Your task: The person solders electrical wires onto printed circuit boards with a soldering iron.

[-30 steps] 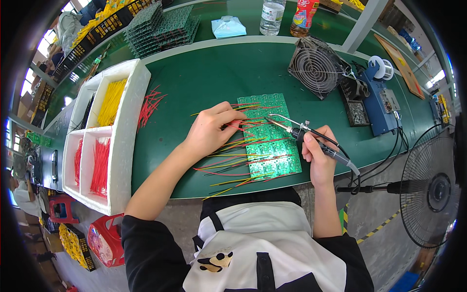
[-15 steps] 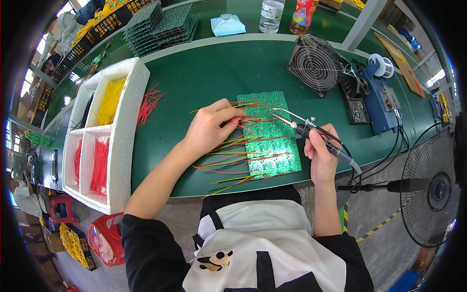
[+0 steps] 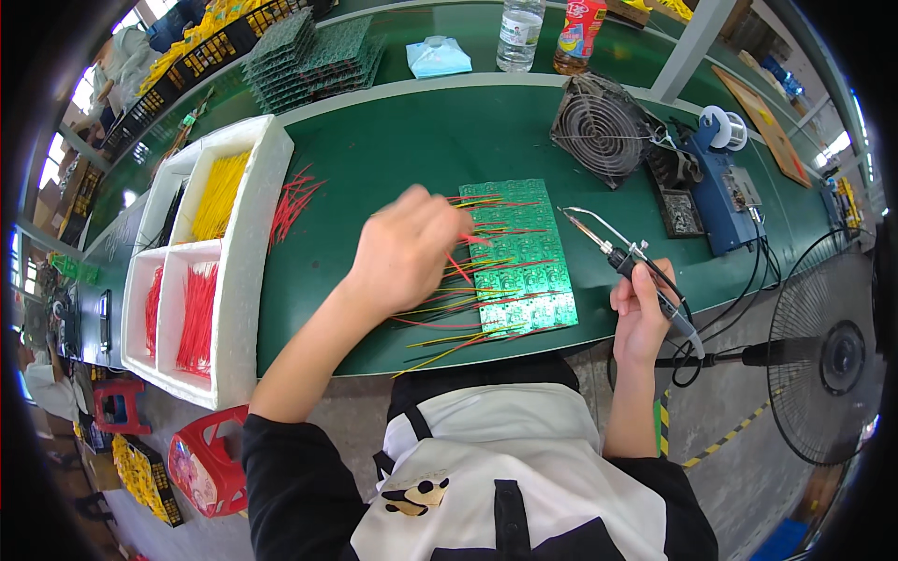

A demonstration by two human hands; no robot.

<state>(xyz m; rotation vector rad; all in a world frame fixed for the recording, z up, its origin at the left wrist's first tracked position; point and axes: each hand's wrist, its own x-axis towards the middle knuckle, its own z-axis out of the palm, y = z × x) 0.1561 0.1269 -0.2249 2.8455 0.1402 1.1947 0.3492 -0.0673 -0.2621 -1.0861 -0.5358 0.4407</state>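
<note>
A panel of green circuit boards (image 3: pixel 535 252) lies in front of me, with red, yellow and black wires (image 3: pixel 449 304) reaching out over its left side. My left hand (image 3: pixel 410 248) is above these wires, fingers pinched and slightly blurred. Several red wires (image 3: pixel 458 269) stick out from its fingers. In my right hand (image 3: pixel 644 313) is a soldering iron (image 3: pixel 619 262) with a thin curved solder-feed tube clamped alongside. The iron's tip points up and left, just beyond the panel's right edge, apart from the boards.
On the left stands a white foam box (image 3: pixel 238 280) holding yellow, red and black wires; loose red wires (image 3: pixel 295 206) lie beside it. A square fan (image 3: pixel 603 131), a blue soldering station (image 3: pixel 725 201) and a solder spool (image 3: pixel 728 129) are at right. Bottles (image 3: pixel 519 35) and stacked boards (image 3: pixel 313 61) stand behind.
The soldering iron has moved right, from over the boards to past their edge. My left hand has come up off the panel's left side with red wires in its fingers.
</note>
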